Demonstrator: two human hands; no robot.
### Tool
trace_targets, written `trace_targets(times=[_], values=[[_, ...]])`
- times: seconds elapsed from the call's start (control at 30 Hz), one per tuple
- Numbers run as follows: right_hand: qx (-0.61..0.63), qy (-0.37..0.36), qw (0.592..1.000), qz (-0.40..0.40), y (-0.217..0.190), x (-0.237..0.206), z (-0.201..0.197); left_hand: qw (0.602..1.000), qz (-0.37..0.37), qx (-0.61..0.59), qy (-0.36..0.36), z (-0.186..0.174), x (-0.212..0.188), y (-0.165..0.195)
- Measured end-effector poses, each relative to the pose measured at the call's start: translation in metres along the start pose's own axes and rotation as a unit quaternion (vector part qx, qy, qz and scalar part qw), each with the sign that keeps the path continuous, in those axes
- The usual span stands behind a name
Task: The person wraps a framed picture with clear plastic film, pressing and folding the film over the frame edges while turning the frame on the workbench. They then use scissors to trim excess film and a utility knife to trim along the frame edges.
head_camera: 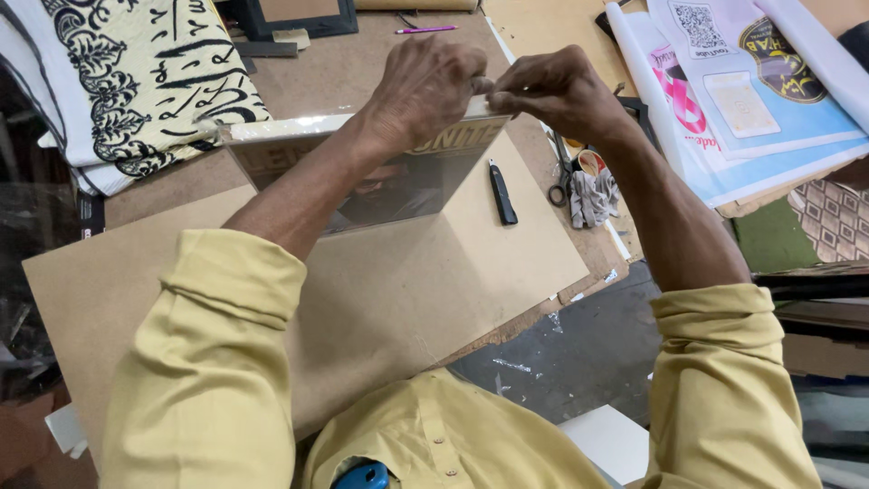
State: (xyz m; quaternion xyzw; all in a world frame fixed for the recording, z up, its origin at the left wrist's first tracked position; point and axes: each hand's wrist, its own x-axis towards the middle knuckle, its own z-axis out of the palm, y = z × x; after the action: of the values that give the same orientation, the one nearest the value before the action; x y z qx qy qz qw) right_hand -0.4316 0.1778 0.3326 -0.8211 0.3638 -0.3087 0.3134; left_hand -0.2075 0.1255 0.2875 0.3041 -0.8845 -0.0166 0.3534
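Note:
A glossy printed picture board (pixel 407 181) stands tilted on its lower edge on a large brown board (pixel 380 299). My left hand (pixel 425 91) grips its top edge near the right corner. My right hand (pixel 557 91) pinches the same top right corner, fingertips meeting those of the left hand. Both forearms reach out from yellow sleeves.
A black utility knife (pixel 501 192) lies right of the picture, with scissors (pixel 561 186) and a crumpled grey cloth (pixel 593 195) beyond. Patterned black and cream cloth (pixel 136 81) sits far left, printed posters (pixel 751 100) far right, a pink pen (pixel 425 30) and dark frame (pixel 299 16) at the back.

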Motion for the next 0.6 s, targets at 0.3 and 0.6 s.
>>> trace_targets(times=[0.3, 0.6], values=[[0.087, 0.140, 0.983, 0.078, 0.033, -0.003, 0.018, 0.996, -0.056, -0.057, -0.042, -0.002, 0.008, -0.005], [0.177, 0.078, 0.953, 0.232, 0.045, 0.018, 0.012, 0.785, -0.393, -0.367, -0.307, -0.008, 0.029, -0.011]])
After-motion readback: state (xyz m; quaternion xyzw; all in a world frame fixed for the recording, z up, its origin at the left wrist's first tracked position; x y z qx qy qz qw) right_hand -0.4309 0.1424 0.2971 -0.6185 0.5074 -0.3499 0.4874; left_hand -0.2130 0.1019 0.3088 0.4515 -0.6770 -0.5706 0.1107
